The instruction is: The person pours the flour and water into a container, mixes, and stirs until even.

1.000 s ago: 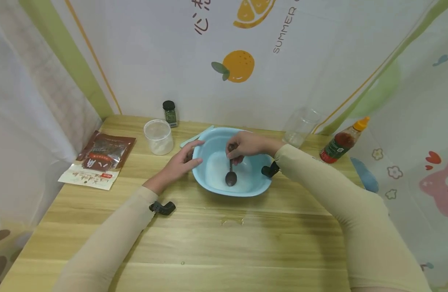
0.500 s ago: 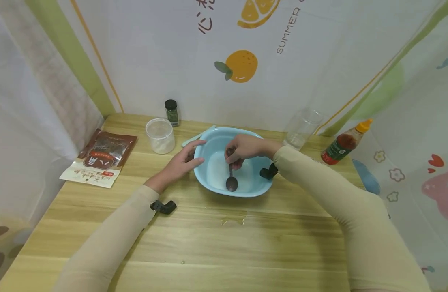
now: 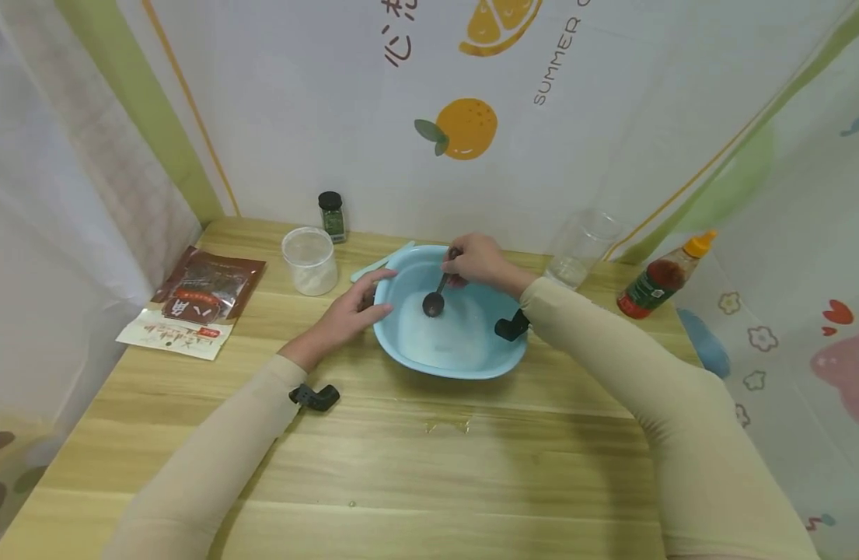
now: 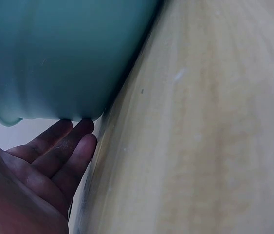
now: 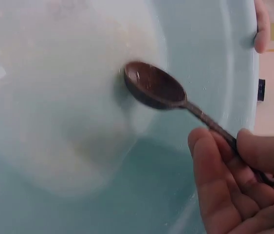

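Pinching the dark spoon (image 5: 154,87) by its handle, the right grip (image 3: 476,260) reaches over the blue basin (image 3: 457,375), the spoon's head lower and to its left; the left grip (image 3: 345,315) holds the basin's rim. A hasty movement could splash the pale cloudy content (image 3: 436,342), or a loosened left grip might let the basin slide. Beyond this grip, a clear jar (image 3: 312,266) contains something whitish.
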`<state>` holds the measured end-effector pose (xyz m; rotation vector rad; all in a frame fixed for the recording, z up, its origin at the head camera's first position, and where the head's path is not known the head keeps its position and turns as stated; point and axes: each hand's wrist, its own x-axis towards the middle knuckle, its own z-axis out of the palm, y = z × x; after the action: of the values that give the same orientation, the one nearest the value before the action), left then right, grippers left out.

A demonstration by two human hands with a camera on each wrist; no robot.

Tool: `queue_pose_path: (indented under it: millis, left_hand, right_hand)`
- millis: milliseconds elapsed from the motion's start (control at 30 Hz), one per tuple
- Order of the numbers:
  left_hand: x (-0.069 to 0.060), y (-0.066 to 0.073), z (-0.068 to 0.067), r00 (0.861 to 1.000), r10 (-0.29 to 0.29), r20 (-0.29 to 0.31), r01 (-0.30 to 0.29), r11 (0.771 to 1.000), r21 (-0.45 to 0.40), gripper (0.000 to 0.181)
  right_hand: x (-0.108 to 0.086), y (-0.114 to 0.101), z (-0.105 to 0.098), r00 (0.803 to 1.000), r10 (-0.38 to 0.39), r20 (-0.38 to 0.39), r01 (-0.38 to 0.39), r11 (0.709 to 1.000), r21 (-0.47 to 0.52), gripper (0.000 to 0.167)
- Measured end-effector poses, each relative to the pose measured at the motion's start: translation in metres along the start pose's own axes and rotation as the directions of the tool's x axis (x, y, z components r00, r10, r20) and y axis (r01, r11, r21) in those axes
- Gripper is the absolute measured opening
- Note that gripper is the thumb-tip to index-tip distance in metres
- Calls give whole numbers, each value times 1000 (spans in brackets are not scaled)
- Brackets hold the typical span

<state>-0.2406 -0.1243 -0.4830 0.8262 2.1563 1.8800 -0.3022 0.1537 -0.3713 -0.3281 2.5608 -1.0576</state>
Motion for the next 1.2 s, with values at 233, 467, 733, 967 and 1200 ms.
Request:
queue_pose_path:
  millis: [233,467,733,967,1200]
  left_hand:
    - [-1,-2,0,1000,3,4,-3,1000,-7,62]
    - [-1,-2,0,1000,0,-1,0,1000,-22,63]
    - [1,-3,0,1000,-9,-8,9,1000,-10,63]
    - [1,-3,-1,1000,-4,-1,4,1000,-1,64]
    - [1,-1,0,1000,10,9,-10,1000,-19,63]
  right_hand:
    - [4,-3,9,999,4,41,-8,995,98,12]
    - [-2,-2,14,944,4,331,-39,994,99,12]
    - [-3,3,-11,962,27,273,13,989,-144,15]
    - [7,5,-12,999,12,50,-10,999,-54,15]
    - [11,1,3,993,0,121,-15,992,123,12]
